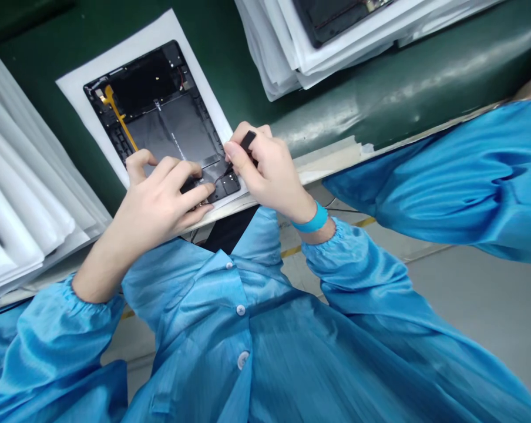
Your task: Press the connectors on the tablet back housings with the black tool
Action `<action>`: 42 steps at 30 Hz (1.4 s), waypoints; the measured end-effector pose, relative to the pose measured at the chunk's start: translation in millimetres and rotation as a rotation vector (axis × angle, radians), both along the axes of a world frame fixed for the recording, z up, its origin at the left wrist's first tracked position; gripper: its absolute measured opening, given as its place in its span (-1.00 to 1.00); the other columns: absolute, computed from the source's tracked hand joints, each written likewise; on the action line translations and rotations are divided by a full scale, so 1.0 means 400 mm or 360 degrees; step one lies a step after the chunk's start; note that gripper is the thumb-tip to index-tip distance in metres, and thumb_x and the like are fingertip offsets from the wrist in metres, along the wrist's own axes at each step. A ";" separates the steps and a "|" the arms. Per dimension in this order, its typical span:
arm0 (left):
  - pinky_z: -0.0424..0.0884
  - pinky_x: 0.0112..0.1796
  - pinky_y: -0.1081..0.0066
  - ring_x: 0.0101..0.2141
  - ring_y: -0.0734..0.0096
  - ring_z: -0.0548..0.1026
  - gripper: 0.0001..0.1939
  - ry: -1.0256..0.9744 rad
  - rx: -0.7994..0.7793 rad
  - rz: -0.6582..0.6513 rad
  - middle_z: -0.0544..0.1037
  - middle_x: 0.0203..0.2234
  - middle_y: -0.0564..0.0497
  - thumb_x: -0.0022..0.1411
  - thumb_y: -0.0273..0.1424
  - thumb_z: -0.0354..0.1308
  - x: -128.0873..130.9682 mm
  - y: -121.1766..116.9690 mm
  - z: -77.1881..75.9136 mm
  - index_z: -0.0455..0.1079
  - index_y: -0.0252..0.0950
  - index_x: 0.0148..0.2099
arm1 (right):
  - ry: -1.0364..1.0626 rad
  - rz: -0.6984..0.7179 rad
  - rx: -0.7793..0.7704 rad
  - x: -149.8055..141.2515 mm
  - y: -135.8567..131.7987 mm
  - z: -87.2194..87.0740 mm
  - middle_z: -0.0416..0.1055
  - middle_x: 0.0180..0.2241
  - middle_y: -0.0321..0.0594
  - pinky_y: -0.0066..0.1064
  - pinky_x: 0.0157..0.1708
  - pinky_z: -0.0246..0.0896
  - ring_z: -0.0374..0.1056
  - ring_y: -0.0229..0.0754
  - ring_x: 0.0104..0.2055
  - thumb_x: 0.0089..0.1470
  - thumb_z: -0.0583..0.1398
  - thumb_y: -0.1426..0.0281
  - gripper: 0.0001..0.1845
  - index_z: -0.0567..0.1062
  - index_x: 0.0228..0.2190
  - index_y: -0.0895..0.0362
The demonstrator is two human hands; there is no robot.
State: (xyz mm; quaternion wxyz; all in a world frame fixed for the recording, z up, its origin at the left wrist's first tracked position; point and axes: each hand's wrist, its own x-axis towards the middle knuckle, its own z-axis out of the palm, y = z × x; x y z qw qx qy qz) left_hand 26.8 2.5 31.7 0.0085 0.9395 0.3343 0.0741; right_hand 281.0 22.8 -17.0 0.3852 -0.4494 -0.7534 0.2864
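Note:
An opened tablet (168, 123), its black inside showing, lies tilted on a white sheet (74, 82). A yellow-orange flex cable (118, 114) runs along its left side. My left hand (160, 197) rests over the tablet's near end with fingers apart, the index finger and thumb at the near edge. In my right hand (268, 167), closed in a pinch, are slim black tweezers (248, 140). Their thin dark tip points down-left to the tablet's near right corner, close to my left index fingertip. Parts under my left hand are hidden.
Stacked white sheets (23, 176) lie at the left. Another pile of white sheets (274, 53) at the top right bears a second black device (336, 17). The green table (212, 53) ends just before my body. A blue sleeve (459, 170) of another person is at the right.

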 end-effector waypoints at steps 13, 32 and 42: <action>0.31 0.20 -0.27 0.07 -0.12 0.61 -0.60 -0.0151 -0.0247 0.0161 0.65 0.06 -0.21 0.66 -0.07 0.13 0.014 0.006 -0.008 0.63 -0.11 0.29 | 0.0000 0.0033 0.0012 0.001 0.004 0.005 0.42 -0.25 -0.32 0.06 0.32 0.30 0.44 -0.15 -0.16 0.68 -0.17 0.02 -0.44 0.40 -0.19 0.03; 0.56 0.26 0.34 0.42 0.25 0.49 -0.68 -0.2330 -0.1630 0.1884 0.51 0.46 0.15 0.39 -0.35 0.20 -0.035 -0.197 0.114 0.70 0.04 0.07 | 0.1208 -0.0126 -0.1076 0.066 -0.021 0.066 0.66 0.08 -0.03 -0.23 0.01 0.66 0.62 -0.04 0.11 0.32 0.34 -0.26 -0.31 0.36 -0.45 0.06; 0.18 -0.50 0.52 -0.50 0.50 0.31 -0.79 -0.2129 -0.1775 0.1574 0.42 -0.48 0.06 0.40 -0.29 0.31 -0.015 -0.053 0.026 0.47 -0.31 -0.26 | 0.0148 0.0114 -0.0884 0.051 0.130 0.066 0.24 -0.59 -0.46 -0.43 -0.50 0.01 0.13 -0.33 -0.54 0.33 0.42 0.07 -0.42 0.21 -0.46 -0.01</action>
